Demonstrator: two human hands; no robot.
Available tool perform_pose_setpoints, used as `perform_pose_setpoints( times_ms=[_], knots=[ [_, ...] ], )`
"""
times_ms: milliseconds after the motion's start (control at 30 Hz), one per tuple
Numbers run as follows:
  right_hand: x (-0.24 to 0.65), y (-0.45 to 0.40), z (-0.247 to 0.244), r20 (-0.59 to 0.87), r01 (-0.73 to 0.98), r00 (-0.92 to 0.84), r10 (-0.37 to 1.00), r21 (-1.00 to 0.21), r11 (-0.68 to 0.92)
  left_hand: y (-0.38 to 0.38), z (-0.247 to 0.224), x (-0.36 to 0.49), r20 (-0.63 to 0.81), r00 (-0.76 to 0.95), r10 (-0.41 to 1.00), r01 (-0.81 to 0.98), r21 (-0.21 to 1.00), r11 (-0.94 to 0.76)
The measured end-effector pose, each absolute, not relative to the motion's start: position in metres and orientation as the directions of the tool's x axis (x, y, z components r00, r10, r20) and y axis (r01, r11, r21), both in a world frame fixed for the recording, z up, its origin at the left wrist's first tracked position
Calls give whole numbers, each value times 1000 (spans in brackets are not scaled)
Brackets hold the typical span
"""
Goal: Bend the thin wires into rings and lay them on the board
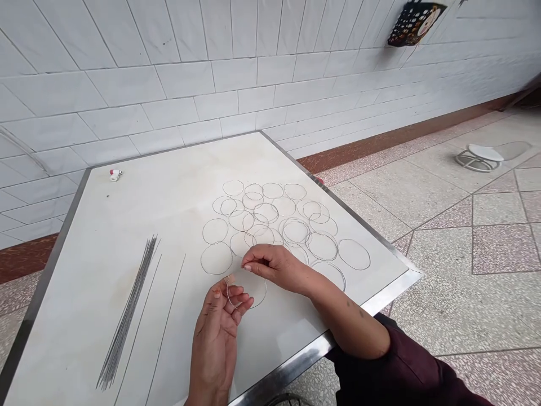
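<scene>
A thin wire ring (266,292) is held over the near part of the table, between my two hands. My left hand (216,332), palm turned up, pinches the ring's left side between thumb and index finger; the other fingers are loosely curled behind the wire. Coming from the right, my right hand (273,264) has thumb and fingertips pinched at the top of the ring. Its wire ends are too fine to make out. Beyond my hands, several similar wire rings (214,258) lie flat, many overlapping. Left of my hands is a bundle of straight wires (129,316).
Two single straight wires (169,316) lie beside the bundle. A small red-and-white object (114,175) is at the table's far left corner. Metal edging (287,366) borders the white table (169,197). A dark basket (416,23) hangs on the tiled wall; a stool (482,155) stands right.
</scene>
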State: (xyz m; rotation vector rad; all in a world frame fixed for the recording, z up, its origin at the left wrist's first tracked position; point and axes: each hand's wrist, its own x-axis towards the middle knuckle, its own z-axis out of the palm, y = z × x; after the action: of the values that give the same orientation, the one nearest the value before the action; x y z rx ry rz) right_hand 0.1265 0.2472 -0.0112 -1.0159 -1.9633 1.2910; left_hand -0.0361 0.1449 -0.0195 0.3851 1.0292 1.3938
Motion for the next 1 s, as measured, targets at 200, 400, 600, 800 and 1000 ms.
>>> perform_pose_setpoints(
  times_ms=[200,400,600,800,1000],
  knots=[
    [129,256,-12,-86,199,-363,928,-980,-13,147,-20,-37,-389,-188,902,-644,742,186],
    [168,305,7,-93,49,-52,994,-995,-90,147,-20,-39,-389,-171,905,-607,765,214],
    [203,382,10,-112,167,145,983,-977,-135,145,-17,-41,-388,-122,914,-537,800,268],
    [201,425,-14,-186,276,160,969,-935,-225,147,-26,-43,-393,-112,913,-516,808,285],
    [196,440,-26,-229,396,156,961,-877,-273,146,-27,-43,-416,-104,903,-506,804,312]
  ],
)
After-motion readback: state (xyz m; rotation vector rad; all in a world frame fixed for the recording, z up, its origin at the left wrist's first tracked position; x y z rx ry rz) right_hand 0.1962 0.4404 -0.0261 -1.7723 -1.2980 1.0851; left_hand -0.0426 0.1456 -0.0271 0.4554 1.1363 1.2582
